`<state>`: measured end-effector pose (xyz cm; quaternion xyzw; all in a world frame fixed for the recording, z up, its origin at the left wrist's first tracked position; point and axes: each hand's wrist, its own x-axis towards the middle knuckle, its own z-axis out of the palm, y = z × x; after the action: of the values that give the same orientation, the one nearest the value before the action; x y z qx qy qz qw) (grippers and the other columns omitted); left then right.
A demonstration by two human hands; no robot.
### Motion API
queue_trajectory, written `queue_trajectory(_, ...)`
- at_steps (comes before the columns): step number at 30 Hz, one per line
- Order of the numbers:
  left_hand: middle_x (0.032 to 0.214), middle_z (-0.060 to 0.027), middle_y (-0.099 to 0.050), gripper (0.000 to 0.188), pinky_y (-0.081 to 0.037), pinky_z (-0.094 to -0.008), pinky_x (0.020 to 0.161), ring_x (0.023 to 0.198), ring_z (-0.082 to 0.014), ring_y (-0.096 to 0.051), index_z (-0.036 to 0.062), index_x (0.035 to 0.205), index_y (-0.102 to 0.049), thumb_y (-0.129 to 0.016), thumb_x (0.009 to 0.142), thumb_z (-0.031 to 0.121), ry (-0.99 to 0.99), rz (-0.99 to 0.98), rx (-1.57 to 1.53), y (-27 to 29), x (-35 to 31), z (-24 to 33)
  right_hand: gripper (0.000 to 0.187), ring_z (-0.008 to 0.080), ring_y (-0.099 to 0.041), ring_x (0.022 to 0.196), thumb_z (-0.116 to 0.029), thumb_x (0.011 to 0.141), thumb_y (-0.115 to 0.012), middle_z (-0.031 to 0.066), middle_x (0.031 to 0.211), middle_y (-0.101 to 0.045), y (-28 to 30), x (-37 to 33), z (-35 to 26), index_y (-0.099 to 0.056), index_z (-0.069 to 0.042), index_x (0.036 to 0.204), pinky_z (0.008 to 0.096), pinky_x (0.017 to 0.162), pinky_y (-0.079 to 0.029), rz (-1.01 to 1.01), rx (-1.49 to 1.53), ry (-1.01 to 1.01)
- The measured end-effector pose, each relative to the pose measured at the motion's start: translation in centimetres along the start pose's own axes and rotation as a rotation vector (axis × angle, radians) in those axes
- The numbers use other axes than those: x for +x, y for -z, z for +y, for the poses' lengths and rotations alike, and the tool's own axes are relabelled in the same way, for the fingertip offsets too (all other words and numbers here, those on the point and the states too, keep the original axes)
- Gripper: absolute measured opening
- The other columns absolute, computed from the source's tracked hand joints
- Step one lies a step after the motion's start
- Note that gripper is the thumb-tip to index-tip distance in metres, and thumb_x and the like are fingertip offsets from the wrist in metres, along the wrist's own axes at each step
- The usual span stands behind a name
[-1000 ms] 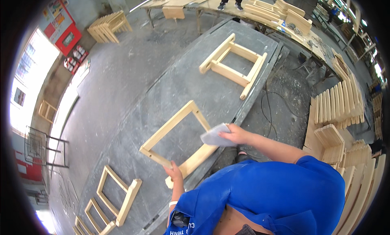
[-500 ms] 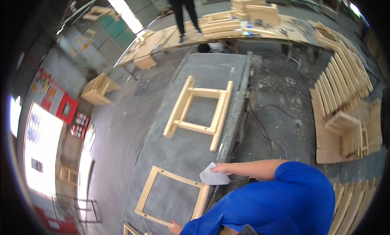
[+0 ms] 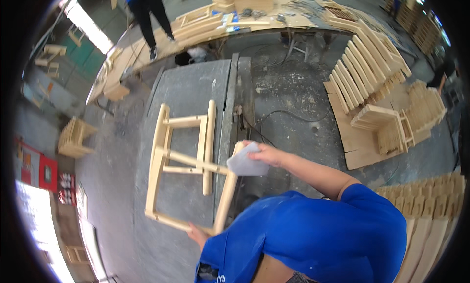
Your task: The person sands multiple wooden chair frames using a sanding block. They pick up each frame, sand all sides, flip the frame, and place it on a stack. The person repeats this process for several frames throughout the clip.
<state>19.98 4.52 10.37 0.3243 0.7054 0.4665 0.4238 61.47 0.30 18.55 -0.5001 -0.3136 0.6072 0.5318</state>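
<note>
Wooden frame (image 3: 153, 182) between hands, at right edge of grey table (image 3: 196, 87) — left hand (image 3: 197, 234) gripping near rail, close to frame's near right corner. Right hand (image 3: 265, 154) holds pale sheet (image 3: 245, 163) over far right corner — far rail overlaps second frame (image 3: 209, 141) in view; contact, cannot tell.

White lettering (image 3: 221, 278) stands near the left edge of the blue shirt (image 3: 323, 229), only partly in view; marks on the red wall panel (image 3: 47, 173) are too small to read
</note>
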Motion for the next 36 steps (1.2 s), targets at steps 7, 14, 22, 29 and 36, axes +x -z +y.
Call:
queue_trajectory(7, 0.103, -0.0089, -0.053, 0.039, -0.041, -0.0326, 0.083, 0.092, -0.0180, -0.050, -0.0003, 0.121, -0.046, -0.057, 0.091, 0.022, -0.040, -0.096, -0.098, -8.6, 0.0, 3.2, 0.059, 0.0165, -0.052, 0.112, -0.021, 0.091, -0.057, 0.0079, 0.124, -0.055, 3.9, -0.4, -3.6, -0.032, -0.007, 0.143, 0.0321, 0.098, -0.039, 0.138, -0.041, 0.041)
queue_trajectory(14, 0.112, -0.0114, -0.054, 0.043, -0.040, -0.0337, 0.089, 0.100, -0.0205, -0.051, 0.0005, 0.128, -0.041, -0.057, 0.090, 0.013, 0.059, -0.090, -0.135, -14.9, 5.7, 5.1, 0.041, 0.0196, -0.059, 0.102, -0.022, 0.091, -0.057, 0.0110, 0.113, -0.062, 5.8, 13.0, -8.4, -0.052, 0.003, 0.123, 0.0329, 0.089, -0.045, 0.111, -0.096, -0.032)
queue_trajectory(22, 0.119, -0.0141, -0.053, 0.040, -0.040, -0.0343, 0.094, 0.109, -0.0247, -0.053, -0.0004, 0.128, -0.039, -0.051, 0.090, 0.001, 0.092, -0.027, -0.304, -20.3, 11.3, 7.4, 0.039, 0.0223, -0.060, 0.097, -0.029, 0.088, -0.061, 0.0124, 0.106, -0.064, 5.1, 28.6, -11.6, -0.058, 0.002, 0.112, 0.0352, 0.085, -0.045, 0.102, -0.284, -0.156)
queue_trajectory(29, 0.119, -0.0155, -0.052, 0.046, -0.041, -0.0349, 0.093, 0.107, -0.0256, -0.053, 0.0013, 0.130, -0.037, -0.054, 0.087, 0.000, 0.208, 0.007, -0.178, -22.6, 11.8, 8.7, 0.039, 0.0222, -0.060, 0.098, -0.027, 0.089, -0.060, 0.0123, 0.107, -0.063, 6.3, 32.7, -10.7, -0.057, 0.003, 0.113, 0.0352, 0.086, -0.045, 0.155, -0.256, -0.235)
queue_trajectory(36, 0.127, -0.0167, -0.047, 0.057, -0.038, -0.0360, 0.098, 0.113, -0.0264, -0.049, 0.0028, 0.137, -0.029, -0.053, 0.086, -0.001, 0.276, 0.025, -0.179, -23.2, 11.7, 8.0, 0.038, 0.0233, -0.060, 0.100, -0.024, 0.090, -0.058, 0.0135, 0.109, -0.063, 5.3, 34.0, -11.1, -0.056, 0.004, 0.115, 0.0354, 0.087, -0.045, 0.154, -0.273, -0.203)
